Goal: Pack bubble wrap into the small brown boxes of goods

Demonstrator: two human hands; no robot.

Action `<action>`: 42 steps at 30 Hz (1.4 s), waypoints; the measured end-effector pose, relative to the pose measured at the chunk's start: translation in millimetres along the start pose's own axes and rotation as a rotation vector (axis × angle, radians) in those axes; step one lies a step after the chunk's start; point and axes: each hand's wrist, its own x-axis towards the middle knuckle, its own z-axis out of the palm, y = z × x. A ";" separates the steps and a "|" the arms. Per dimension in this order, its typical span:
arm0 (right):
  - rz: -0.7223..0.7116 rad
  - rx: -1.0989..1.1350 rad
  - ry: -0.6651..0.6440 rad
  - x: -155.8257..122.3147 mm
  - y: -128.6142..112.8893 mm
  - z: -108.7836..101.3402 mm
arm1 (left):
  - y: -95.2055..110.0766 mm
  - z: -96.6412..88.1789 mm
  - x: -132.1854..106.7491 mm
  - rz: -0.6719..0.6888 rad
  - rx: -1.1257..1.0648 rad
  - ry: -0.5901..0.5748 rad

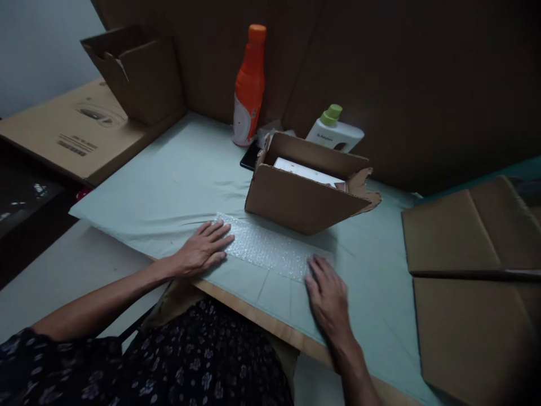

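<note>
A flat strip of clear bubble wrap [268, 245] lies on the pale green cloth near the table's front edge. My left hand [205, 246] rests flat on its left end, fingers stretched out and a little spread. At the right end, my right hand [328, 290] lies palm down with its fingertips touching the wrap; these fingers are slightly bent and apart. Just behind the strip stands an open cardboard box [291, 200], with a white flat item [308, 172] inside it. What else the box contains is hidden by its walls.
Behind the box stand an orange bottle [249, 84] and a white jug with a green cap [336, 132]. A dark phone-like object [250, 157] lies beside the box. Cardboard boxes [460, 237] border the right side; another open box [147, 79] sits on a large carton [63, 132] at left.
</note>
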 end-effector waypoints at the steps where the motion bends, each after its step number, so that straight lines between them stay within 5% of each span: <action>1: 0.071 -0.016 0.039 -7.6 15.1 -9.3 | -6.8 -1.9 -5.6 -0.023 0.004 0.029; 4: 0.225 -0.037 0.127 -9.1 37.5 -27.5 | -18.3 -4.9 -5.2 -0.135 0.002 0.156; 7: 0.301 -0.039 0.115 19.3 31.3 -24.4 | -22.1 -6.1 18.4 -0.315 -0.002 0.271; 12: 0.332 0.046 0.020 59.2 9.3 -8.2 | -19.6 -10.0 53.5 -0.473 -0.046 0.241; 16: 0.350 0.139 0.044 36.6 -11.1 -25.9 | -15.6 -20.8 51.1 -0.443 -0.046 0.212; 20: 0.336 0.304 -0.070 -18.8 -46.0 -57.9 | -11.8 -42.1 52.6 -0.351 -0.007 0.142; 24: 0.144 0.562 -0.448 -67.9 -82.2 -73.7 | 9.1 -50.8 87.2 -0.095 0.041 0.046; 27: 0.148 0.745 -0.705 -83.8 -103.3 -72.8 | 43.1 -36.5 124.9 0.136 0.043 -0.030; 31: 0.398 1.112 -0.718 -88.9 -129.7 -60.0 | 89.0 -6.5 150.5 0.336 0.036 0.006; 33: 0.568 1.416 -0.667 -90.4 -141.1 -53.9 | 99.1 1.2 139.0 0.384 0.006 0.142; 36: 0.698 1.735 -0.596 -87.4 -149.3 -51.8 | 96.1 -2.2 87.6 0.316 -0.235 0.260; 40: 0.727 1.823 -0.457 -65.7 -140.4 -51.1 | 90.9 -14.2 -0.5 0.218 -0.772 0.057; 42: 0.729 1.810 -0.419 -52.5 -132.6 -46.0 | 97.7 -10.9 -25.4 0.118 -0.803 0.040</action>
